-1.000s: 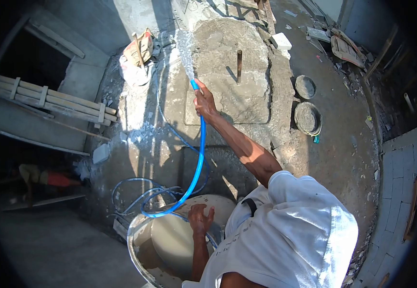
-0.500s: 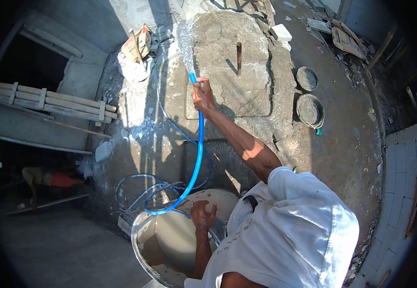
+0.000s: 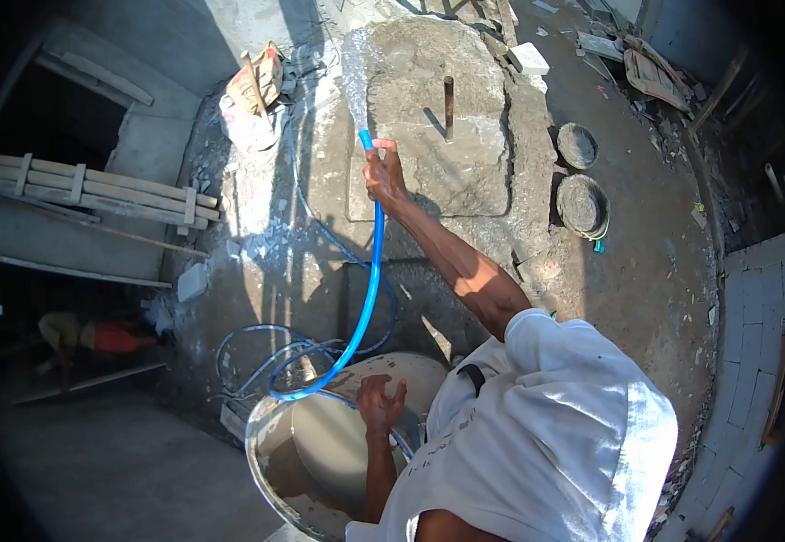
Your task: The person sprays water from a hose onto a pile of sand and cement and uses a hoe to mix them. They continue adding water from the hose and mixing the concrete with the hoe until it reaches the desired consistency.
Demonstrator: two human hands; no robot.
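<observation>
The right hand (image 3: 386,174), near 12 o'clock in the view, grips a blue hose (image 3: 371,294) just behind its tip, where a water spray (image 3: 354,77) fans towards 12. Beyond lies a rough concrete slab (image 3: 464,185) with an upright rusty rod (image 3: 448,108) towards 1. At 2 o'clock sit two buckets (image 3: 582,205) of grey material. The left hand (image 3: 379,402), fingers spread, is at 6 over a drum (image 3: 252,452); contact is unclear. Hose coils lie towards 8, a sack (image 3: 267,77) with a stick at 11, and another person (image 3: 112,337) in shade between 8 and 9.
</observation>
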